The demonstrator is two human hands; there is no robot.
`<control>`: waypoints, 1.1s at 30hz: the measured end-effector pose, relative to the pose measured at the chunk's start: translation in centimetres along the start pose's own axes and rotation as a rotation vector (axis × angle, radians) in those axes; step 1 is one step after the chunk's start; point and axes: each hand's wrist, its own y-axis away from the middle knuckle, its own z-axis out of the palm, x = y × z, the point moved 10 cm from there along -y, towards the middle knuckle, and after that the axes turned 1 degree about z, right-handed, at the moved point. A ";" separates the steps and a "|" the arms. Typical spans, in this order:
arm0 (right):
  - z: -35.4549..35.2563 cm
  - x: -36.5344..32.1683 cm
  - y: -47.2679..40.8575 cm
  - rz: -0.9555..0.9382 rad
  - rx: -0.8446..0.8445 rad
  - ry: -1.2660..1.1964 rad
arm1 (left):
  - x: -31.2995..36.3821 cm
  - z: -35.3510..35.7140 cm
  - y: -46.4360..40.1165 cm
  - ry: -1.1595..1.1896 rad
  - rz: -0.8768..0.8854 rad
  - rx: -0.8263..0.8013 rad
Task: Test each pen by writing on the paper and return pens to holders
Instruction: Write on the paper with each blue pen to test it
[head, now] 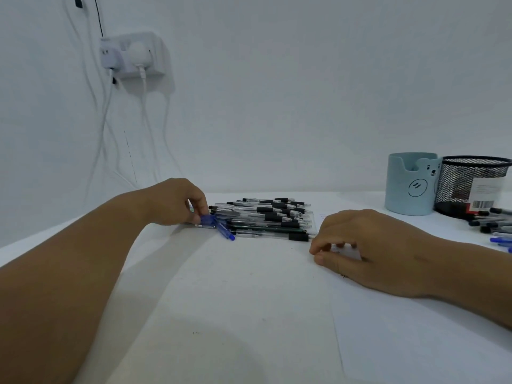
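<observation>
A pile of several clear pens with black grips (266,218) lies across the middle of the white table. My left hand (174,202) is at the pile's left end, its fingertips pinching a blue pen (219,225) that points toward me. My right hand (368,248) rests on a sheet of white paper (410,336) at the right, fingers loosely curled and holding nothing. At the back right stand two holders: a light blue cup with a bear face (412,184) and a black mesh cup (471,184).
More black and blue pens (496,225) lie at the table's right edge beside the mesh cup. A wall socket with white cables (133,55) hangs on the wall at the upper left. The table (235,300) is white.
</observation>
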 end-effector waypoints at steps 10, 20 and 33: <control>0.0 0.0 0.0 -0.005 -0.002 -0.004 | 0.1 -5.4 0.9 0.384 0.039 0.471; -0.4 -0.1 0.1 0.012 0.005 -0.007 | 12.6 -2.5 1.6 1.382 0.293 0.338; -2.8 0.9 0.6 0.081 0.238 -0.019 | 14.0 1.6 1.6 2.160 0.091 0.199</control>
